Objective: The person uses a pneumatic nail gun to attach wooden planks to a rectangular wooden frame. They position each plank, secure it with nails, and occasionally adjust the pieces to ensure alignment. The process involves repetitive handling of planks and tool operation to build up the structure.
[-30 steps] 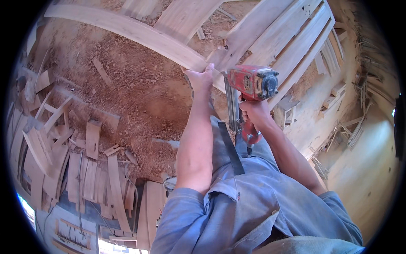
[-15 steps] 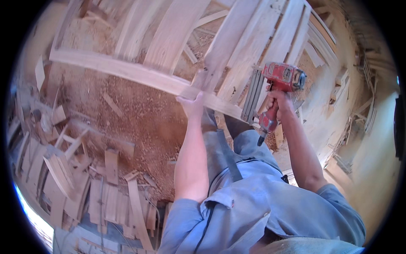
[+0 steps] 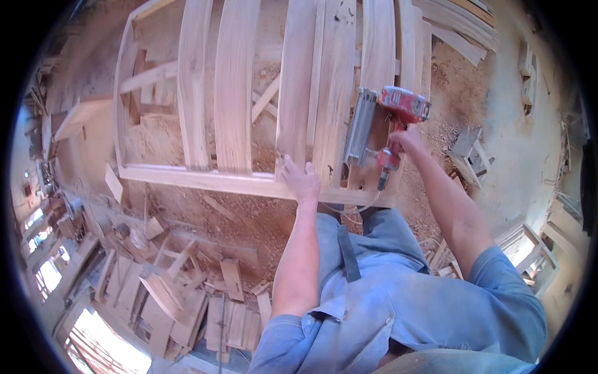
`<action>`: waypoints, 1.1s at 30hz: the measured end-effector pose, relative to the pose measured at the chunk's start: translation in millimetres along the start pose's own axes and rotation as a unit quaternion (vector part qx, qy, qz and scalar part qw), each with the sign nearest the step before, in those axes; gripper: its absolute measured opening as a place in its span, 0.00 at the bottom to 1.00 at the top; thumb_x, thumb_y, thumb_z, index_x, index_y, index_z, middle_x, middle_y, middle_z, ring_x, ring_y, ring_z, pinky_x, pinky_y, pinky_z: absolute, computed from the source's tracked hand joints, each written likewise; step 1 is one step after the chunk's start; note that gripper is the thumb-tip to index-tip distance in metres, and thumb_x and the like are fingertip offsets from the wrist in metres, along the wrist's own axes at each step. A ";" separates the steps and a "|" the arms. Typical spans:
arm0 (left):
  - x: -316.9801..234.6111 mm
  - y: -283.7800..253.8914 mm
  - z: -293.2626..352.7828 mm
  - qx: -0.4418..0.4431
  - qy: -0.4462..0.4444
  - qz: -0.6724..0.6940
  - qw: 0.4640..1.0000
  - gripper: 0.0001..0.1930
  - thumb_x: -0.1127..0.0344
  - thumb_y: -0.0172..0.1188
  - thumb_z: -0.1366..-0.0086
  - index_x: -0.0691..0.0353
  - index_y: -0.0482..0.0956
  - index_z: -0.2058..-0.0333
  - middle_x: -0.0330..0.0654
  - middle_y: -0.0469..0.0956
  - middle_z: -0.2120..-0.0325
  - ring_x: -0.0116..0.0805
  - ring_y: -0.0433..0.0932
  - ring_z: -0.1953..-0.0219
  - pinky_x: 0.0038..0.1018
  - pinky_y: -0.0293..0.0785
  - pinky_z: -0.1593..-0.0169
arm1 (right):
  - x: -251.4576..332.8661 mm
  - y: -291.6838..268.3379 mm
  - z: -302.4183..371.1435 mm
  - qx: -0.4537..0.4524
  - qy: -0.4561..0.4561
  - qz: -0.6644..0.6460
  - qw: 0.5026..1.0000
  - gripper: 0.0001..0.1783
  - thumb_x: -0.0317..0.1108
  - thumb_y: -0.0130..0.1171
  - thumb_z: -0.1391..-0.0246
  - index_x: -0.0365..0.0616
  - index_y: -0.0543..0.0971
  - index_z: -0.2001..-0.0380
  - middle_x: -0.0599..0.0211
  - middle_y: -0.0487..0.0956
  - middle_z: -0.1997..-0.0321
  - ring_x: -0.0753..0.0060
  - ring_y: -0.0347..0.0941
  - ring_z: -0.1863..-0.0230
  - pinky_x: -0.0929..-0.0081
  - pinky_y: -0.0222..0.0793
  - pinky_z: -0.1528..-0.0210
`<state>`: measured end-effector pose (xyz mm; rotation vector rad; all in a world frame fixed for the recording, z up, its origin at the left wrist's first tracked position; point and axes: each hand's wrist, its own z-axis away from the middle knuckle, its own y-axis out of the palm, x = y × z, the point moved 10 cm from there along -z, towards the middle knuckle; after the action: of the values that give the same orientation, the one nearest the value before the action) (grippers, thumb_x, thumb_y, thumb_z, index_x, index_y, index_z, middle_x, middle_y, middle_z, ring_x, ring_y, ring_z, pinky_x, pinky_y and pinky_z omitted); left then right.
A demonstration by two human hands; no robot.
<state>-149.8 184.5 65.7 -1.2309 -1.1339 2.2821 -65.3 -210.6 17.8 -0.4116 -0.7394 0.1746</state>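
My left hand (image 3: 301,181) lies with its fingers spread over the near end of a pale wooden slat (image 3: 295,87), where it meets the long near rail (image 3: 205,181) of a slatted wooden frame. My right hand (image 3: 406,138) is wrapped round the handle of a red nail gun (image 3: 402,105). The gun's grey magazine (image 3: 361,126) points to the left, above the slats at the frame's right side. From the bottom of its handle a thin pale hose (image 3: 358,212) curves away towards my legs. The gun's nose is hard to make out.
Several more slats (image 3: 235,87) cross the frame. Sawdust and offcuts cover the ground (image 3: 243,218). At the lower left lies a pile of loose boards (image 3: 162,293). A small wooden piece (image 3: 471,156) stands on the right, and long boards (image 3: 458,25) lie at the far right.
My view has turned, so the frame lies straighter before me. My left hand has shifted from the near rail onto the slat's end. The nail gun remains in my right hand, over the slats.
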 end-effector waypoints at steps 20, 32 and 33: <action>-193.1 1.7 -84.2 0.254 0.226 -0.165 0.926 0.18 0.59 0.58 0.37 0.70 0.71 0.59 0.62 0.82 0.72 0.61 0.83 0.66 0.50 0.78 0.56 | 143.7 177.0 24.5 0.165 -0.002 -0.327 0.930 0.31 0.42 0.63 0.42 0.30 0.70 0.44 0.61 0.81 0.62 0.75 0.78 0.63 0.76 0.75 0.61; -117.2 -52.9 -21.5 0.249 0.227 -0.079 0.938 0.19 0.62 0.62 0.42 0.72 0.71 0.59 0.56 0.80 0.80 0.56 0.81 0.78 0.49 0.77 0.72 | 184.0 199.5 117.4 0.022 -0.068 -0.114 0.991 0.23 0.29 0.58 0.55 0.32 0.75 0.53 0.57 0.78 0.69 0.57 0.77 0.65 0.64 0.74 0.61; -111.2 -52.2 -29.9 0.229 0.237 -0.078 0.941 0.19 0.62 0.63 0.42 0.71 0.71 0.59 0.56 0.80 0.80 0.56 0.82 0.77 0.49 0.77 0.72 | 194.1 206.0 110.5 0.000 -0.142 -0.063 0.988 0.20 0.30 0.57 0.56 0.33 0.76 0.58 0.54 0.78 0.68 0.53 0.77 0.65 0.62 0.73 0.60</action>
<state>-65.7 167.4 158.6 -1.3322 -0.4732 1.8361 -1.7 67.0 123.8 -0.3432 -1.0437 0.1158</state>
